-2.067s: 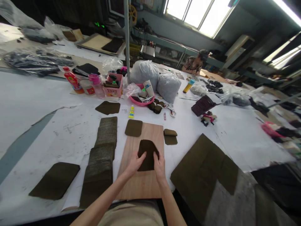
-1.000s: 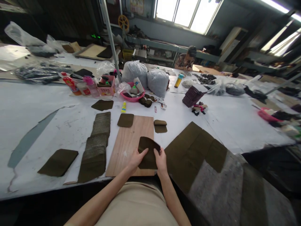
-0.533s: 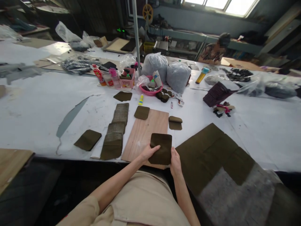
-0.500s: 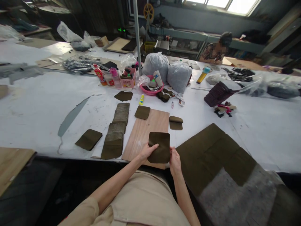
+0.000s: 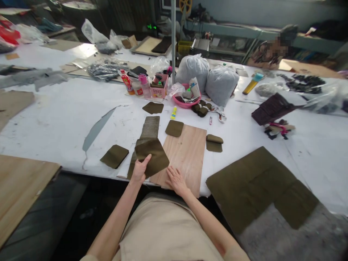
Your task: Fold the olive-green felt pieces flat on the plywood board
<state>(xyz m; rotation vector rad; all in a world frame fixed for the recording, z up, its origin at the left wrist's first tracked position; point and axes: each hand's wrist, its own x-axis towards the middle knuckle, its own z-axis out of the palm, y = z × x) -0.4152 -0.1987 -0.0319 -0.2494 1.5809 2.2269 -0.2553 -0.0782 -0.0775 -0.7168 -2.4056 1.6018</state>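
Observation:
My left hand (image 5: 140, 169) pinches the lower left edge of a dark olive fabric piece (image 5: 152, 158), thumb on top. This piece hangs over a row of overlapping olive pieces (image 5: 150, 127) and hides part of it. My right hand (image 5: 176, 180) lies with spread fingers on the front of a plywood board (image 5: 187, 152), its fingertips close to the held piece. At the board's far left corner rests a rounded olive piece (image 5: 174, 128). Left of the row is an olive stack (image 5: 114, 156). A folded olive piece (image 5: 214, 143) lies right of the board.
A large olive sheet (image 5: 261, 185) drapes over the table's front edge at right. Farther back are a yellow glue tube (image 5: 173, 113), a pink basket (image 5: 187, 103), a pink box (image 5: 158, 88) and two stuffed bags (image 5: 221, 85). A person (image 5: 268, 52) sits across the table.
My left hand has carried the olive fabric piece leftward from the board to over the row. My right hand has left the piece's edge and come down open on the board. The view has shifted.

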